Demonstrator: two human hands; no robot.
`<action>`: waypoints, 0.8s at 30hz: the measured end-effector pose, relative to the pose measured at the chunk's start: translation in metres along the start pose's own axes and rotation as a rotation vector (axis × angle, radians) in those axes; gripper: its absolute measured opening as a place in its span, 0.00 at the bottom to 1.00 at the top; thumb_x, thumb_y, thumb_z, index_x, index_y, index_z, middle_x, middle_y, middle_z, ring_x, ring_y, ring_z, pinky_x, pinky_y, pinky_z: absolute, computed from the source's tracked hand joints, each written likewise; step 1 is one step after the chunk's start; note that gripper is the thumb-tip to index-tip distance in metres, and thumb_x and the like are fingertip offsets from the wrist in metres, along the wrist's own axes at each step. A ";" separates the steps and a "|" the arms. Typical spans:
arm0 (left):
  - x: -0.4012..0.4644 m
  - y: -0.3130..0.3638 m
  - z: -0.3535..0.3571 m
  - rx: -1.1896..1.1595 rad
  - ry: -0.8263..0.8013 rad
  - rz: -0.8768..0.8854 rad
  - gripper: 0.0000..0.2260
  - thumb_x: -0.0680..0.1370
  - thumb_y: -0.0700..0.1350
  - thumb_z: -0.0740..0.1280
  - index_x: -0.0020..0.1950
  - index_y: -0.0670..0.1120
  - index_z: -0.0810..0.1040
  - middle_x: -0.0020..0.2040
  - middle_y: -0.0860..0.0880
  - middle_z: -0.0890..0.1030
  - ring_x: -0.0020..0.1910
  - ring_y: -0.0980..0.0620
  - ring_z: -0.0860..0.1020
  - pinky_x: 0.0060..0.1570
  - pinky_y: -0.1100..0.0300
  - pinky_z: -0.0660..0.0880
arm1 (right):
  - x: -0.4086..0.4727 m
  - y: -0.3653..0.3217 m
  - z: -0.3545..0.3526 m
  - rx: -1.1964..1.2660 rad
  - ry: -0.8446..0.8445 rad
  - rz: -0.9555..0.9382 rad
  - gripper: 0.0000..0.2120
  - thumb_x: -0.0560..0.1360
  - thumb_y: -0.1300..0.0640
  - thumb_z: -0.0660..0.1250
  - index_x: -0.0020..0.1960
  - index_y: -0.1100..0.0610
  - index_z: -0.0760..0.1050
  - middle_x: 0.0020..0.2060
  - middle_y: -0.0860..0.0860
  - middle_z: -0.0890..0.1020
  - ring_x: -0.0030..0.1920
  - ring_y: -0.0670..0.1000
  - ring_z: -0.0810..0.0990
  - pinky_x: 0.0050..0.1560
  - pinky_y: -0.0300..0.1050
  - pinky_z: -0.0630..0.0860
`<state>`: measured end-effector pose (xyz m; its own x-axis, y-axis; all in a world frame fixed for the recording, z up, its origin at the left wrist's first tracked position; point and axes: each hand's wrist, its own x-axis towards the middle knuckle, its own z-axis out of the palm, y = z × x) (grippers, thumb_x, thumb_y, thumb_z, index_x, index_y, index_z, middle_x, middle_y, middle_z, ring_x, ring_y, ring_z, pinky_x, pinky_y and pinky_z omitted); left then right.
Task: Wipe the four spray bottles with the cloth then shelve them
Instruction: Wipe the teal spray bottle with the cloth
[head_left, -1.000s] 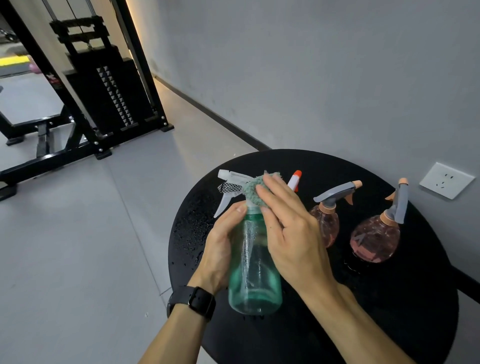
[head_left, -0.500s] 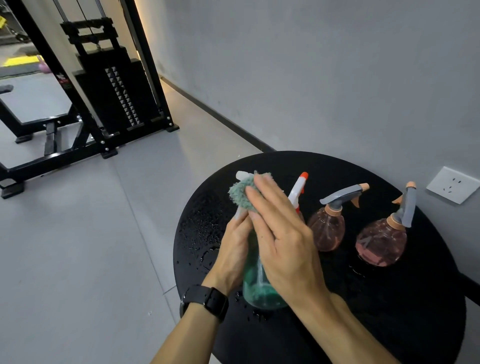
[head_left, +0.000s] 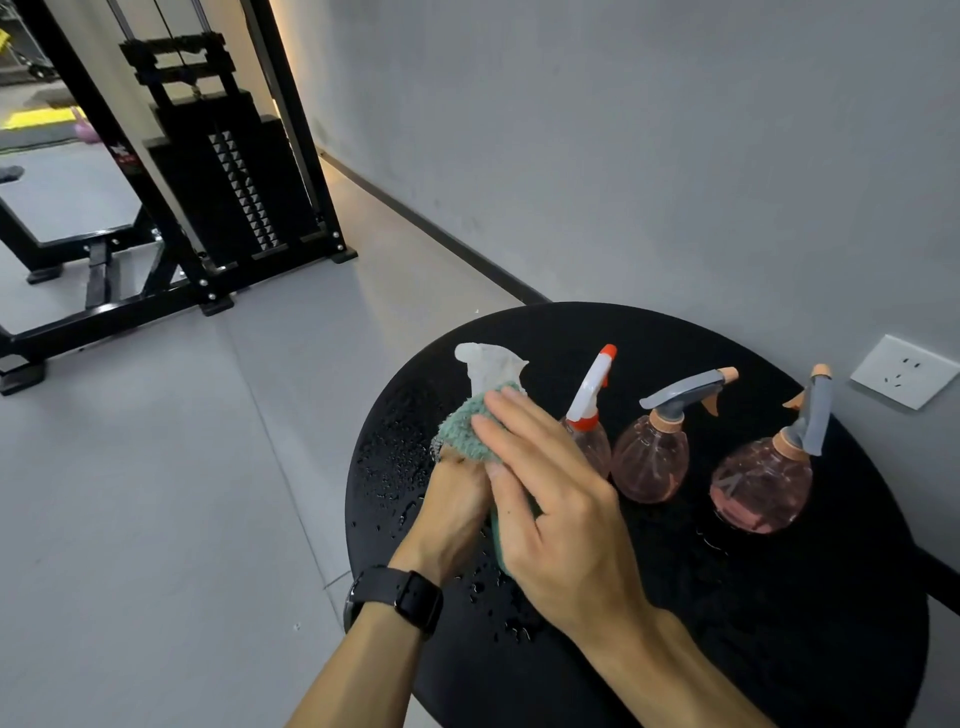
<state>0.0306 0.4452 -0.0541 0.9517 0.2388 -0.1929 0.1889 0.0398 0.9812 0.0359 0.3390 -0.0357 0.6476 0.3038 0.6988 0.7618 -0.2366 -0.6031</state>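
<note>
Left hand (head_left: 451, 506): we grip the green spray bottle (head_left: 497, 540), mostly hidden between our hands.
Right hand (head_left: 550, 499): fingers flat, pressing the teal cloth (head_left: 465, 428) against its neck.
Table (head_left: 779, 649): three pink bottles stand rightward.

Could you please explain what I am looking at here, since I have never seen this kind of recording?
There is no machine: a person wears a camera on the head, looking down at both hands. The left hand holds a green spray bottle in its grip, while the right hand presses a teal cloth against its neck below the white trigger head. On the wet round black table stand three pinkish bottles: one red-and-white-topped, two grey-topped.
</note>
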 end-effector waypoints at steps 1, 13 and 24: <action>0.000 0.003 0.000 -0.019 0.003 0.068 0.16 0.84 0.35 0.54 0.43 0.49 0.74 0.40 0.51 0.77 0.35 0.59 0.80 0.33 0.72 0.75 | 0.001 0.001 -0.003 0.004 0.037 -0.011 0.15 0.78 0.65 0.61 0.63 0.65 0.77 0.65 0.55 0.77 0.70 0.49 0.71 0.70 0.44 0.68; 0.001 -0.004 0.001 0.345 0.124 0.434 0.15 0.77 0.58 0.67 0.63 0.60 0.75 0.57 0.60 0.81 0.55 0.56 0.81 0.55 0.57 0.79 | 0.029 0.020 -0.050 0.192 0.242 0.314 0.19 0.78 0.65 0.65 0.65 0.49 0.72 0.64 0.38 0.75 0.67 0.38 0.72 0.67 0.39 0.71; 0.006 -0.012 0.004 0.595 0.088 0.575 0.17 0.81 0.54 0.60 0.69 0.53 0.71 0.56 0.63 0.77 0.51 0.60 0.79 0.51 0.65 0.76 | 0.022 0.029 -0.057 0.261 -0.101 0.094 0.15 0.74 0.63 0.62 0.58 0.57 0.80 0.63 0.48 0.79 0.67 0.47 0.75 0.63 0.46 0.76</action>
<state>0.0352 0.4423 -0.0673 0.9212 0.1412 0.3626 -0.2011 -0.6249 0.7544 0.0731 0.2860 -0.0159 0.7001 0.3849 0.6014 0.6598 -0.0268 -0.7510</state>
